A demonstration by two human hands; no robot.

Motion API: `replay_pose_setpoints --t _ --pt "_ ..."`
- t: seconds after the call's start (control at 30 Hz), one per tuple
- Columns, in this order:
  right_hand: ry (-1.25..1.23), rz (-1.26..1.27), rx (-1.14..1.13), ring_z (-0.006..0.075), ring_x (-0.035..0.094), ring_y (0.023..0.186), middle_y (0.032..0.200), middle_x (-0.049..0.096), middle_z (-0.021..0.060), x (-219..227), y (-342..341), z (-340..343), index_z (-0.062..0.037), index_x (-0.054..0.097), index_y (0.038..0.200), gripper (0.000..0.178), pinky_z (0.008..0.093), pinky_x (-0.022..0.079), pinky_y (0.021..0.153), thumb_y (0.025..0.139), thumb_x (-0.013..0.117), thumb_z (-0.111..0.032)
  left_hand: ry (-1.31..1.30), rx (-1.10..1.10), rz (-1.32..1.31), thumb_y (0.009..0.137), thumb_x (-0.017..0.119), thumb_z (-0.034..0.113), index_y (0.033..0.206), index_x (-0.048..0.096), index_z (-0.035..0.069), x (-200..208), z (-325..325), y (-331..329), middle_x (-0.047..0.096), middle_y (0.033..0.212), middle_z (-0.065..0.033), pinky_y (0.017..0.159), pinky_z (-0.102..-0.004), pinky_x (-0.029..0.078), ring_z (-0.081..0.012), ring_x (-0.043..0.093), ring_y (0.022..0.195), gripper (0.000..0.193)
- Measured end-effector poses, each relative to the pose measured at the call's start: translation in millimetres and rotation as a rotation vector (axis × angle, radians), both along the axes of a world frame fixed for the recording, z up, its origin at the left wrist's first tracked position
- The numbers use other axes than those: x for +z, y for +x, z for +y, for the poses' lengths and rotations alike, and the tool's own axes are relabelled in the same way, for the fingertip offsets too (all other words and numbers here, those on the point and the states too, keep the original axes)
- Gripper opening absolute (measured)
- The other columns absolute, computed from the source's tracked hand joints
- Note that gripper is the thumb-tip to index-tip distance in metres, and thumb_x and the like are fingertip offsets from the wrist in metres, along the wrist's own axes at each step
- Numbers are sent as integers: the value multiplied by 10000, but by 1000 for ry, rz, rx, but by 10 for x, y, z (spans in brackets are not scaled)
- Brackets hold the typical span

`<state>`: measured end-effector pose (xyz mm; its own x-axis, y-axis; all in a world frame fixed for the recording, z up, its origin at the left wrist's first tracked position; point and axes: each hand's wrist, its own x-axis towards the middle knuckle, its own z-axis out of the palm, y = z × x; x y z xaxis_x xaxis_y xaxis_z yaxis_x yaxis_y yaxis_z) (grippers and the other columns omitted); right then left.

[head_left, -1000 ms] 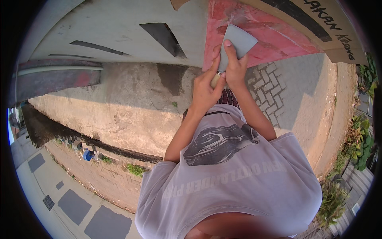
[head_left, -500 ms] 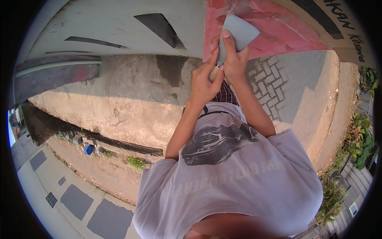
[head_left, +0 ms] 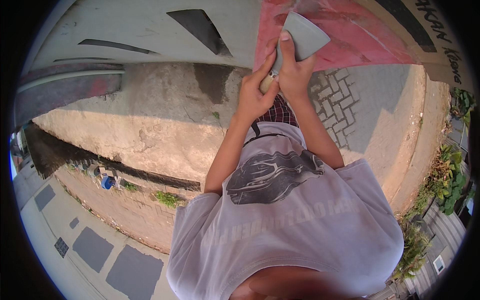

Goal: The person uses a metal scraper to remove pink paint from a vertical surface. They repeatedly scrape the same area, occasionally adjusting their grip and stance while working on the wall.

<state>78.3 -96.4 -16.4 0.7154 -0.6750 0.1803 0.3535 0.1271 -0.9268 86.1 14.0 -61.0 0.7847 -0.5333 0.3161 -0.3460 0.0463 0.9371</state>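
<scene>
Both hands are on a putty knife (head_left: 306, 39) with a wide pale grey metal blade, held up in front of a red surface (head_left: 350, 42). The fingers of my left hand (head_left: 254, 96) wrap its light-coloured handle (head_left: 267, 83), which is mostly covered. My right hand (head_left: 296, 75) grips the lower part of the blade, its thumb lying flat on the near face; the other fingers are hidden behind. The blade points up and to the right. Whether its edge touches the red surface I cannot tell.
A pale wall (head_left: 125, 30) with dark patches stands left of the red surface. Brown cardboard (head_left: 442, 60) with black marks is at the upper right. Paving blocks (head_left: 340, 105), a concrete slab (head_left: 150, 125), a dark gutter (head_left: 145, 175) and green plants (head_left: 450, 170) lie around.
The putty knife and both hands sit slightly higher in the view. The surroundings have shifted a little too. The grip of both hands looks the same.
</scene>
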Motion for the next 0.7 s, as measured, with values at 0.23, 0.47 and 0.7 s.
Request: replay_pose_setpoints --t 0.23,0.47,0.7 --pt "118 -23 97 110 585 681 732 640 48 47 -36 -82 -13 614 946 227 270 468 618 1026 615 -225 92 51 62 904 662 94 1450 533 9 162 -42 -128 723 992 -246 764 -334 557 -244 743 818 568" --pt "177 -26 40 123 600 691 750 660 68 113 -3 71 -5 620 984 264 279 493 645 1027 617 -266 216 -12 45 914 656 98 1502 458 -12 400 184 -29 735 1127 -200 864 -310 524 -201 714 960 630" --pt "4 -107 -44 126 625 720 766 680 70 354 -45 22 65 655 1085 364 284 509 677 1022 624 -292 -40 19 -238 934 636 116 1497 483 36 428 -3 -5 708 1011 -199 850 -347 527 -251 704 903 588"
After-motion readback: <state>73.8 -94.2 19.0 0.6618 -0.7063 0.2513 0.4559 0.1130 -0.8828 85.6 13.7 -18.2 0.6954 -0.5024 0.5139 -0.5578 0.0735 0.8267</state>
